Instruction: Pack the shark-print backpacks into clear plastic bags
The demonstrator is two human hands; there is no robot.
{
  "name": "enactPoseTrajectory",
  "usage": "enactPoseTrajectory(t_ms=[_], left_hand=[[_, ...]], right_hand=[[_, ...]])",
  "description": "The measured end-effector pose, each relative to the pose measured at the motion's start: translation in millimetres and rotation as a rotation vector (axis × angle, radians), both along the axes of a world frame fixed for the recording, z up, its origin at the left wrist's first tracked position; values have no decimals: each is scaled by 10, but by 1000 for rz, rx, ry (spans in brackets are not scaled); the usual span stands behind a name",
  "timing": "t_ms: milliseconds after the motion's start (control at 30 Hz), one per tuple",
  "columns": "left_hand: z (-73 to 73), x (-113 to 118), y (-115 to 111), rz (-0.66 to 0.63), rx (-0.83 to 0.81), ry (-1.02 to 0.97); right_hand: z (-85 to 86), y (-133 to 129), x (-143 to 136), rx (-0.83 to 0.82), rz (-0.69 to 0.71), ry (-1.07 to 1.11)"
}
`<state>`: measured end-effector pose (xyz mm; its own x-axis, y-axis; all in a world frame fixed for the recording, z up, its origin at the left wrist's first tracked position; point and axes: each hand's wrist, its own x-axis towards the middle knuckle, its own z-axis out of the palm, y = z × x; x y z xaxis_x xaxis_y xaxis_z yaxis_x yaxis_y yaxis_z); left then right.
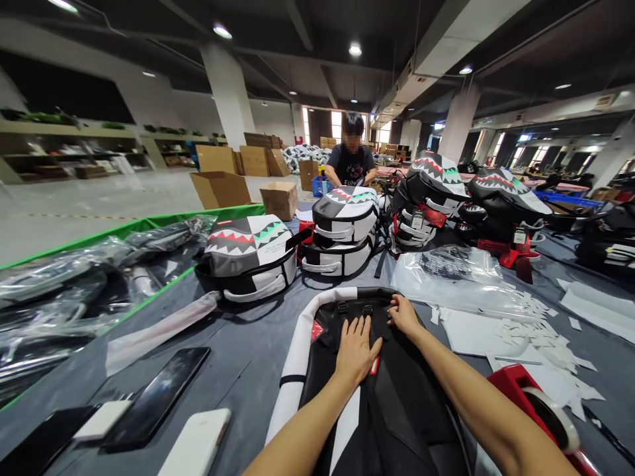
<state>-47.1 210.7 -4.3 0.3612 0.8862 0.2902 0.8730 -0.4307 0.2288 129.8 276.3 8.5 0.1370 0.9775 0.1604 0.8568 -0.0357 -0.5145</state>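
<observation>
A black and white backpack (387,403) lies in front of me with its strap side up, its top end pointing away. My left hand (354,347) rests flat on its upper panel with the fingers stretched out, just below two small black buckles. At the top right edge of the same backpack, my right hand (404,316) has bent fingers closed on the black fabric. A red and white label (374,365) shows beside my left thumb.
Shark-mouth backpacks (251,254) stand beyond, some stacked. Plastic-wrapped goods (99,277) lie left; phones (157,395) lie nearer. A red tape dispenser (520,383), paper scraps (536,337) and clear bags (446,277) are at right. A co-worker (351,158) stands across the table.
</observation>
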Motion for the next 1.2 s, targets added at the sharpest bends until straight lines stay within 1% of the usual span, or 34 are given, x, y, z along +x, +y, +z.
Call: enactPoseTrajectory(t_ms=[100,200,333,467,600,667,733,800,867,933,1000,1033,1067,1100,1133,1200], left_hand=[[-22,-7,4,-16,0,-11],[-31,-14,0,-29,-28,-9],[-47,-13,-14,-29,-32,-19],[-87,14,7,-19,24,-34],[-102,38,50,-8,45,-48],[-97,32,62,-10,27,-50],[-92,20,70,-16,17,-57],[-89,14,84,-20,31,-60],[-87,21,113,-24,50,-51],[-88,36,150,-34,53,-32],[-93,50,185,-39,58,-31],[-96,53,201,-39,65,-58],[-98,54,216,-35,73,-105],[-98,52,231,-31,77,-163],[-94,46,248,-29,73,-223],[-76,20,297,-18,39,-324]], right_hand=[[10,21,-133,0,28,-64],[59,40,-242,2,73,-181],[137,48,-275,-10,127,-310],[201,128,-273,-36,117,-365],[288,247,-347,-70,94,-355],[309,198,-372,-88,101,-345],[292,58,-359,-97,143,-341],[253,-87,-306,-98,195,-339],[244,-127,-241,-98,212,-339],[311,-31,-196,-107,207,-343],[446,99,-183,-118,229,-352],[512,122,-190,-118,250,-359],[558,93,-205,-115,271,-365],[570,2,-230,-102,300,-372],[544,-148,-265,-76,335,-377],[403,-569,-362,-18,428,-375]])
